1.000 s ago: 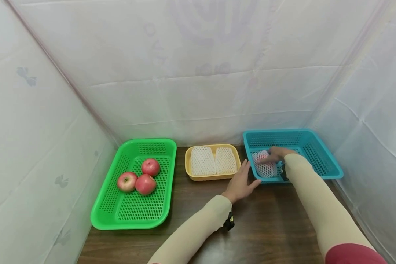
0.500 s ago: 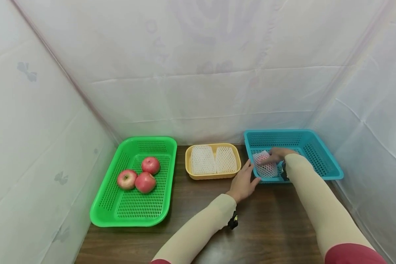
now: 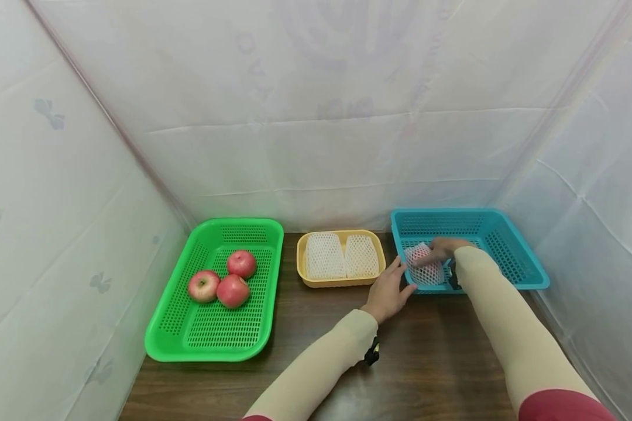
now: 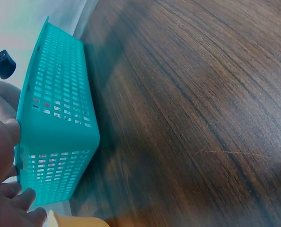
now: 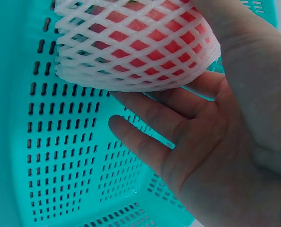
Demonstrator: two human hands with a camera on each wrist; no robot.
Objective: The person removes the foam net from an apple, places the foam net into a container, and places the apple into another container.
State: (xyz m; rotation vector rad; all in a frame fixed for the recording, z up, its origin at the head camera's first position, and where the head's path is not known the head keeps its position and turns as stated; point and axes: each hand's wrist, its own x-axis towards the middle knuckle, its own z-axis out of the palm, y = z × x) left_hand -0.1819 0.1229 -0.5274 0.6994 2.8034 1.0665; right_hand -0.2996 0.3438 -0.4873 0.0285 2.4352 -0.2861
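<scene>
A red apple in a white foam net sleeve (image 3: 428, 273) lies in the left end of the blue basket (image 3: 524, 251). My right hand (image 3: 445, 248) holds this apple inside the basket. In the right wrist view, the thumb lies over the sleeve (image 5: 145, 52) and the fingers reach under it; part of the net extends past the apple. My left hand (image 3: 387, 295) grips the basket's near left corner. The left wrist view has its thumb at the rim and curled fingers (image 4: 22, 201) against the outside wall.
To the left stands a green basket (image 3: 226, 354) with three bare apples (image 3: 233, 291). Between the baskets, a small yellow tray (image 3: 337, 283) holds white foam net sleeves (image 3: 325, 256). Pale sheeting (image 3: 295, 158) surrounds the brown wooden table (image 3: 411, 362) at the back and sides.
My left hand has shifted slightly right, its fingers coming against the blue basket's corner. The right hand stays on the netted apple with only slight finger movement.
</scene>
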